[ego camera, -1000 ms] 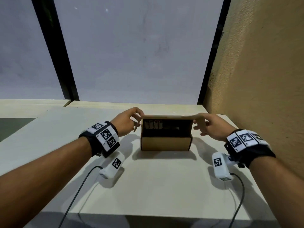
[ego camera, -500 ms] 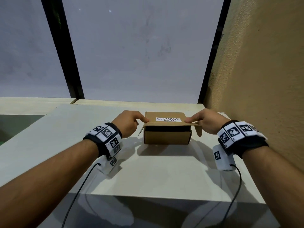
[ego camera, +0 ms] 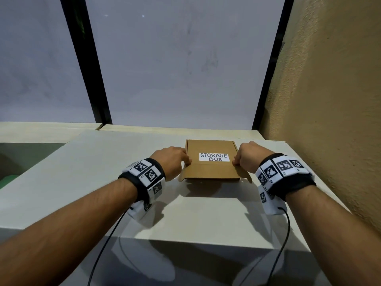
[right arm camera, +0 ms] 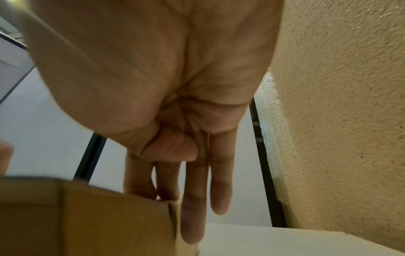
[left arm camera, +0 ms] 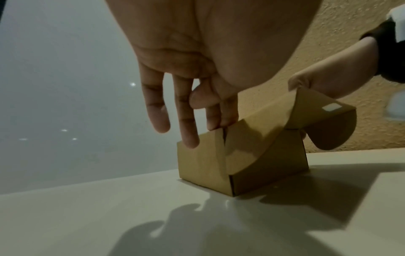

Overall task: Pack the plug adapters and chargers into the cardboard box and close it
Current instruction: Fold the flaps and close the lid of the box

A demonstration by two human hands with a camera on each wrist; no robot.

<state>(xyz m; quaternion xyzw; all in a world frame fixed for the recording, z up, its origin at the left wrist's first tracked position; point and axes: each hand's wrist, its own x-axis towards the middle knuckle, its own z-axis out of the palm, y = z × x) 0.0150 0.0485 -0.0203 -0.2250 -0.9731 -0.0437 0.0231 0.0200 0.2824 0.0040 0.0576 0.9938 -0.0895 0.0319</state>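
Observation:
The cardboard box [ego camera: 212, 171], with a white "STORAGE BOX" label [ego camera: 214, 157], sits on the white table [ego camera: 206, 213] with its lid folded down. My left hand [ego camera: 173, 159] presses straight fingertips [left arm camera: 221, 121] on the lid's left edge. My right hand [ego camera: 247, 157] presses the right edge, fingers [right arm camera: 192, 207] straight and one running down the box [right arm camera: 87, 216] side. The front flap hangs over the front wall, and its rounded side tabs [left arm camera: 324, 131] stick out loose at both corners. No adapters or chargers show; the lid hides the inside.
A rough tan wall [ego camera: 329, 100] rises close on the right of the table. Frosted window panes with black frames [ego camera: 101, 89] stand behind the table. Cables from my wrist cameras trail over the table's near edge [ego camera: 206, 241].
The lid came down from upright onto the box, hiding the inside. Both hands followed it down, from its top corners to pressing its side edges.

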